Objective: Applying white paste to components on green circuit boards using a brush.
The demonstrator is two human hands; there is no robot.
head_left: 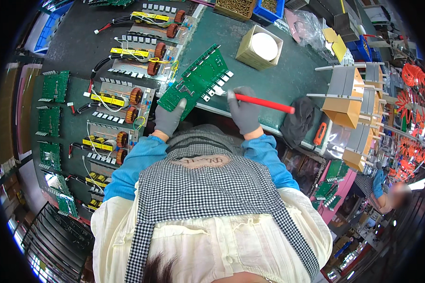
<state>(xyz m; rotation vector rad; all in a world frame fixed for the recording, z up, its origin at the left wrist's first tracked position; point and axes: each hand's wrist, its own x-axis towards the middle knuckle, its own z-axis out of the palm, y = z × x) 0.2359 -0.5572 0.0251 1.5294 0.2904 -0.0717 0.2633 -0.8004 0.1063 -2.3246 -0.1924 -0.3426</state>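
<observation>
In my left hand (pixel 171 117), gloved in grey, is the near left end of a green circuit board (pixel 198 75), with the thumb lying on top. The board tilts over the bench's front edge. Along its right side runs a row of silvery, flat-tabbed components (pixel 224 77). My right hand (pixel 244 109), also gloved, grips a red-handled brush (pixel 267 102). The brush's pale tip is close to the tabs at the board's near right corner; whether it touches them I cannot tell. A cardboard box (pixel 244 53) holding a round white tub (pixel 264 46) stands beyond my right hand.
Left of me are several assemblies with copper coils (pixel 135 96) and yellow transformers (pixel 107 98), then more green boards (pixel 56 86). A dark cloth (pixel 298 121) and orange-handled tool (pixel 320 134) lie right. Screw bins (pixel 234 7) stand at the back; a person (pixel 387 193) is far right.
</observation>
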